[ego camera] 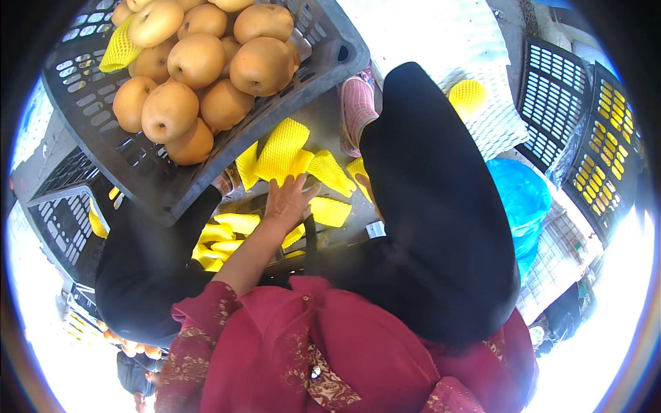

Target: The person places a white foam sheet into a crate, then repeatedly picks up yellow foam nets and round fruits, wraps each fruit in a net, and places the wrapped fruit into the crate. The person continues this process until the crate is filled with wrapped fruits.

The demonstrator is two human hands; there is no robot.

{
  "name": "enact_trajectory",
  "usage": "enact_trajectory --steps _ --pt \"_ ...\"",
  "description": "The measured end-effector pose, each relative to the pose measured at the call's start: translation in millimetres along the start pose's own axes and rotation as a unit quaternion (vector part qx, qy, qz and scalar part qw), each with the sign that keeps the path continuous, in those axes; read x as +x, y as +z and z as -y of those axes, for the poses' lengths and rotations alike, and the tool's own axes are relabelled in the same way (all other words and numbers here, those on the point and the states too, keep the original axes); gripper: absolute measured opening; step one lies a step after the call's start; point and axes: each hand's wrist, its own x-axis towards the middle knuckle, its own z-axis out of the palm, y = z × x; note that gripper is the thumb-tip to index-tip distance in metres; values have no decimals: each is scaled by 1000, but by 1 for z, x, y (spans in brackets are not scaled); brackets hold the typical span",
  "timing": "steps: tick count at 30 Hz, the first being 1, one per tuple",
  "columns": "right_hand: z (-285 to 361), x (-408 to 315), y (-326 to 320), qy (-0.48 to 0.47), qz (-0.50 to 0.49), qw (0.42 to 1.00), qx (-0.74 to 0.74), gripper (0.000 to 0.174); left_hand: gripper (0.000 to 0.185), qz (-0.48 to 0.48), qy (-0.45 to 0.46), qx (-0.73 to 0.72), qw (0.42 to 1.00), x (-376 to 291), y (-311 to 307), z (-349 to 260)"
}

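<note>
My left hand reaches down between my knees, its spread fingertips touching a yellow foam net sleeve; whether they grip it cannot be told. More such sleeves lie around it on the ground, and a heap of them sits beside my forearm. Of my right hand, only part shows past the edge of my right leg, near another yellow sleeve; the rest is hidden behind the leg. Round brownish-yellow pears are piled in a black plastic crate, with one yellow sleeve among them.
Another black crate stands at the left. On the right are a blue plastic bag, a white foam sheet bearing a yellow sleeve, and black crates, one with yellow things inside. A person is partly visible at lower left.
</note>
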Motion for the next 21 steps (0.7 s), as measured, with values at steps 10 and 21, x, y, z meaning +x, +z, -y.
enact_trajectory --steps 10,21 --pt "83 -59 75 -425 73 874 -224 35 78 -156 -125 -213 956 15 -64 9" --pt "97 -82 23 -197 458 863 83 35 63 -277 -190 -356 872 -25 -126 -31"
